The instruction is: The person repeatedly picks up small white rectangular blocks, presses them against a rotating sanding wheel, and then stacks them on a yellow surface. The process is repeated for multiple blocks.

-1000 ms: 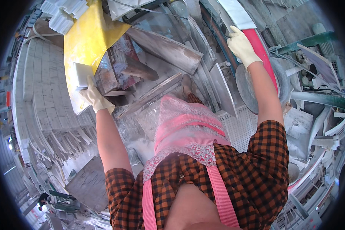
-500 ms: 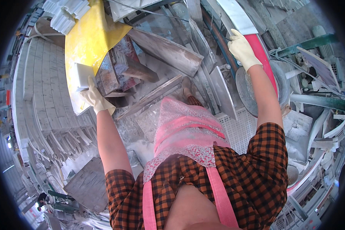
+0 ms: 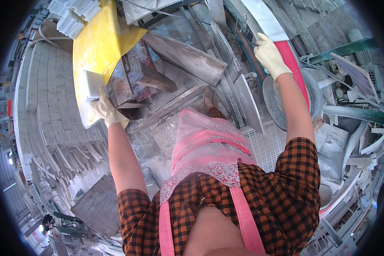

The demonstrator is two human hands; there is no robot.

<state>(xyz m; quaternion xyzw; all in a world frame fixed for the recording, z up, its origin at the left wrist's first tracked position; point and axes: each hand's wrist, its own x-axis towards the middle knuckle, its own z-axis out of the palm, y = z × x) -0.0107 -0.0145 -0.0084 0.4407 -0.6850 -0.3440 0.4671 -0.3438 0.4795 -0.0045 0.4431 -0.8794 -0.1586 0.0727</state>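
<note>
While both arms were stretched out, the gloved left hand (image 3: 104, 109) was clenched on a small white block (image 3: 91, 85), pressed flat against the yellow board (image 3: 96, 47) just beside a stack of grey slabs (image 3: 128, 81). The gloved right hand (image 3: 271, 55) lay on the edge of a long white strip (image 3: 266, 21) above a red curved panel (image 3: 295, 70); whether its grip had closed around the strip I could not tell. A pink apron (image 3: 209, 145) hung between the arms, over a dusty floor (image 3: 158, 136). With the arms spread so wide, the block could have slid off the sloped board, and the thin strip, held at one point only, might have tipped or snapped on the round grey basin (image 3: 275, 102) beneath.
</note>
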